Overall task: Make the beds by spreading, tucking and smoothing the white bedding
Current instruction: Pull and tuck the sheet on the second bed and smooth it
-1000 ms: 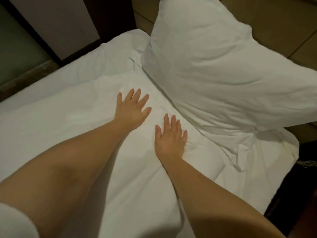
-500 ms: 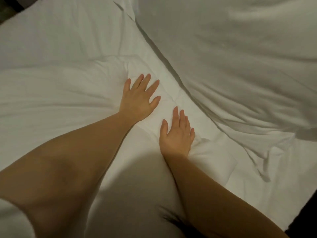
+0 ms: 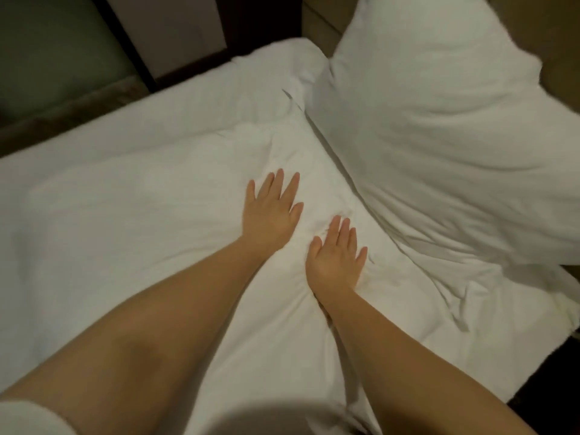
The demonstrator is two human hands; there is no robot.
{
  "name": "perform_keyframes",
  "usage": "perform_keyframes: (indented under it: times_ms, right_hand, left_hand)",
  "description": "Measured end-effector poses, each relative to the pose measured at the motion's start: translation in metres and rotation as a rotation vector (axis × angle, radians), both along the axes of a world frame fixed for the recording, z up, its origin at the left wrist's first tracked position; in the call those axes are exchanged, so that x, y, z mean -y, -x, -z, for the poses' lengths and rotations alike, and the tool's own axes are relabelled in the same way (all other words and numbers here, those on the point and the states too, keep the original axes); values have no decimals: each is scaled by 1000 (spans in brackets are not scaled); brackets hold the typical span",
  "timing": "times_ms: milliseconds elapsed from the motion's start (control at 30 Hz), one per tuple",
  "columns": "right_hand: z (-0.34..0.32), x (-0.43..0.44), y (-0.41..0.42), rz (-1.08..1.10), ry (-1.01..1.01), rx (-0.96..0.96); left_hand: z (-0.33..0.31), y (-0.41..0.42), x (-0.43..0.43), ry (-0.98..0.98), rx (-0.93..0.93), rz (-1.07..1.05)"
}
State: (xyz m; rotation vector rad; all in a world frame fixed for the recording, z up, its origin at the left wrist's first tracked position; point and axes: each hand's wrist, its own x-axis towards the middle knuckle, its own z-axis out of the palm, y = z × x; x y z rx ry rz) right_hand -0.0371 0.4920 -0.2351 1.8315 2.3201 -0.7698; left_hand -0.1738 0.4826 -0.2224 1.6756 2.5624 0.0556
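Head view of a bed (image 3: 78, 133) during smoothing of the bedding. The white duvet (image 3: 125, 230) covers most of the bed from the near edge up towards the far corner, where its own thick corner ends short of the mattress edge and leaves a strip of bottom sheet (image 3: 238, 89) bare along the far side. The left hand (image 3: 271, 211) lies palm down on the duvet near that duvet corner, flat, with fingers straight and slightly spread, holding nothing. The right hand (image 3: 334, 262) lies palm down just beside it, nearer the person and closer to the right edge of the bed, likewise flat, with straight fingers kept close together and nothing held. The two hands are apart, not touching. Shallow creases fan out in the duvet around the right hand, and deeper folds run from it towards the right corner of the bed. A large white pillow (image 3: 439, 136) occupies the far right part of the bed, its lower border lying over the bedding next to the duvet edge; behind it stands a brown panel (image 3: 558, 32). A dark frame (image 3: 131, 42) rises beyond the far left edge. A white sleeve (image 3: 28, 416) shows on the left arm.
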Motion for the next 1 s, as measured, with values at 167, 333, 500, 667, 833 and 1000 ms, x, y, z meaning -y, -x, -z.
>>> perform_keyframes:
  times_ms: [167, 333, 500, 667, 833, 1000]
  right_hand:
    - [-75, 96, 48, -181, 21, -126]
    - [-91, 160, 58, -304, -41, -54]
    - [-81, 165, 59, -313, -110, -27]
    - [-46, 148, 80, -306, -166, 44]
    - [3, 138, 97, -351, -217, 119]
    - [11, 141, 93, -375, -186, 136]
  left_hand:
    - [-60, 19, 91, 65, -34, -167]
    - [-88, 56, 172, 63, -52, -422]
    - [-78, 97, 201, 28, 63, -586]
    - [-37, 119, 177, 26, 151, -591]
    - [22, 129, 162, -14, 155, -610]
    - [23, 125, 168, 22, 124, -590]
